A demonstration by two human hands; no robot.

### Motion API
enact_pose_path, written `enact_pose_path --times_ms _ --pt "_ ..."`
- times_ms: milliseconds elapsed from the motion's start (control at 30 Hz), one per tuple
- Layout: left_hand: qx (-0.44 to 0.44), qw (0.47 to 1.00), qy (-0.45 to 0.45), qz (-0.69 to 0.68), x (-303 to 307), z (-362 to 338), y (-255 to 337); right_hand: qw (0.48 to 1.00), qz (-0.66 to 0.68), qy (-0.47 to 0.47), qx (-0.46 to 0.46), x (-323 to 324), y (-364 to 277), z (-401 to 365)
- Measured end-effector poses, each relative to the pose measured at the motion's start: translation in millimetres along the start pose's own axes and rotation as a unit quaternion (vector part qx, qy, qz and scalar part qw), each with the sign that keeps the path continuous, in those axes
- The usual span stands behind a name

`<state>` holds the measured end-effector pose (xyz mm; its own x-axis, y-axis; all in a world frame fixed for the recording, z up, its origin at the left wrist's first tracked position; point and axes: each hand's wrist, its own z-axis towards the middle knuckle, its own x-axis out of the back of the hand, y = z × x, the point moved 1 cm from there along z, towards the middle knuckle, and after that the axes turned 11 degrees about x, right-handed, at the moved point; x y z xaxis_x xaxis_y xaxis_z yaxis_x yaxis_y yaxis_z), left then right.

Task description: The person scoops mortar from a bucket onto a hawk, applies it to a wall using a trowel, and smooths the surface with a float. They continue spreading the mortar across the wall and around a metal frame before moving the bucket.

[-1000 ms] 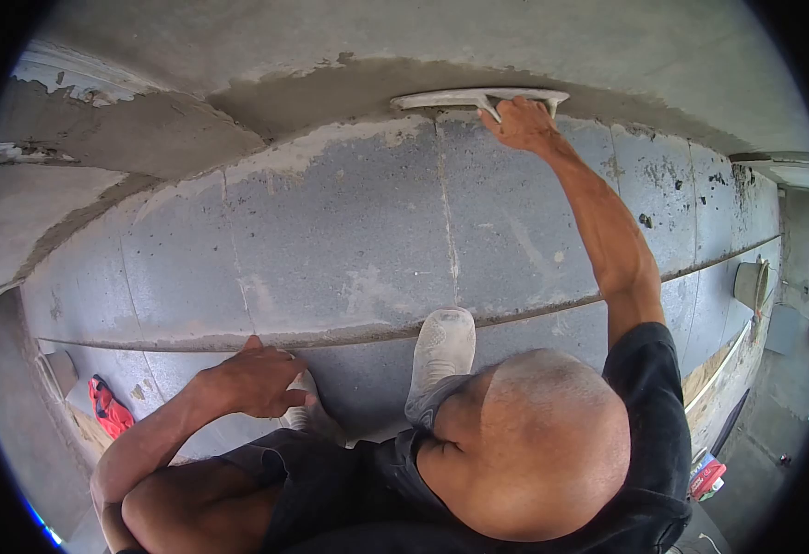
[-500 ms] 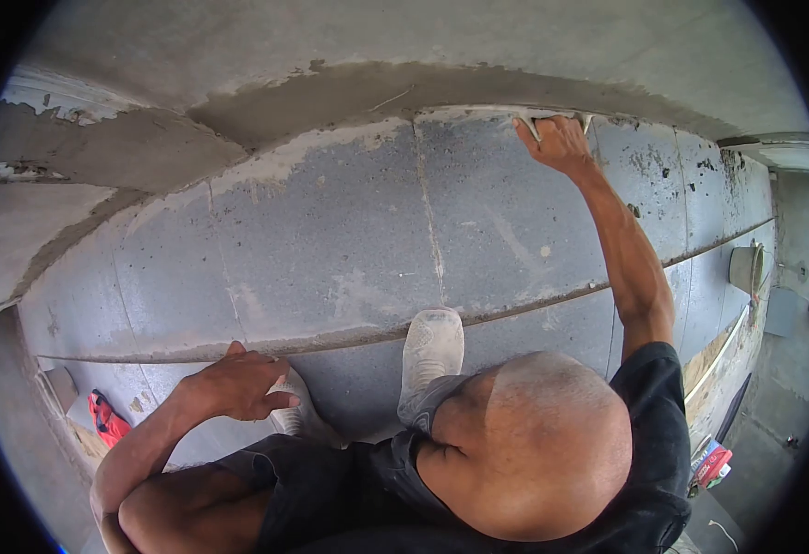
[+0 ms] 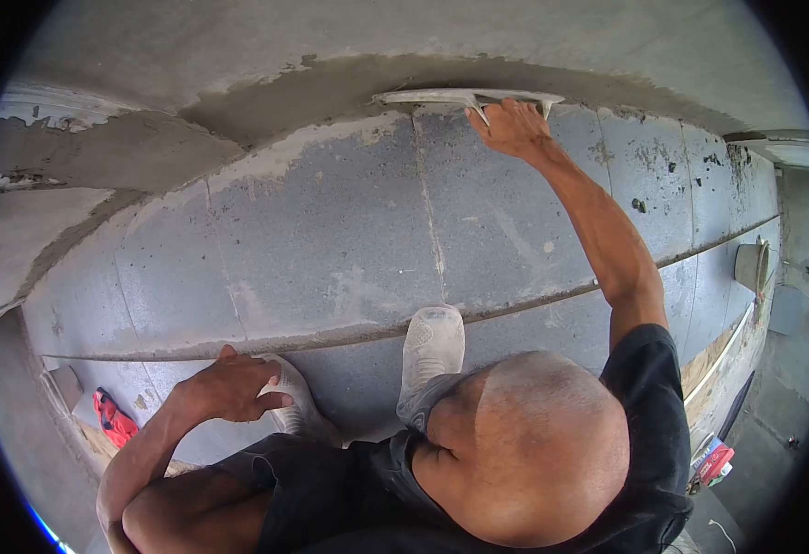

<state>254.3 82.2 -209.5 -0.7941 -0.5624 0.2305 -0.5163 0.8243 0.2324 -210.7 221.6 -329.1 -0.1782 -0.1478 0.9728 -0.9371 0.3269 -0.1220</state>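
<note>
My right hand (image 3: 513, 127) is closed around the handle of a long, pale plastering float (image 3: 428, 96). The float's blade lies along the damp mortar strip (image 3: 284, 103) at the foot of the grey wall, just above the far edge of the grey tiles (image 3: 331, 222). My left hand (image 3: 231, 385) hangs loosely beside my left shoe (image 3: 295, 406), its thumb apart from the fingers and nothing in it.
A ledge (image 3: 506, 307) separates the upper tiles from the lower ones, where my shoes stand. On the far right sits a bucket (image 3: 752, 266). A red item (image 3: 114, 420) lies at left, and a red packet (image 3: 714, 462) at lower right. Mortar crumbs dot the tiles.
My right hand has moved left along the wall's foot with the float, whose long blade now shows. My left hand has hardly moved.
</note>
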Motion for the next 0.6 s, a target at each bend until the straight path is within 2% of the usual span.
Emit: enact_pose_path --times_ms 67,267,333,600 --pt "-0.010 1.000 0.019 0.001 -0.6 1.6 -1.5 1.000 0.013 -0.017 -0.009 5.7 -8.4 -1.0" --pt "-0.002 1.000 0.010 0.019 1.0 8.4 2.1 0.999 -0.030 0.012 0.004 5.6 -18.2 -2.6" --pt "-0.002 1.000 0.012 0.022 5.1 8.1 4.1 0.999 -0.018 -0.027 -0.016 5.5 -16.9 -1.8" --pt "-0.005 1.000 0.027 0.011 10.6 8.2 4.2 0.998 -0.026 -0.004 -0.051 6.2 20.2 -21.3"
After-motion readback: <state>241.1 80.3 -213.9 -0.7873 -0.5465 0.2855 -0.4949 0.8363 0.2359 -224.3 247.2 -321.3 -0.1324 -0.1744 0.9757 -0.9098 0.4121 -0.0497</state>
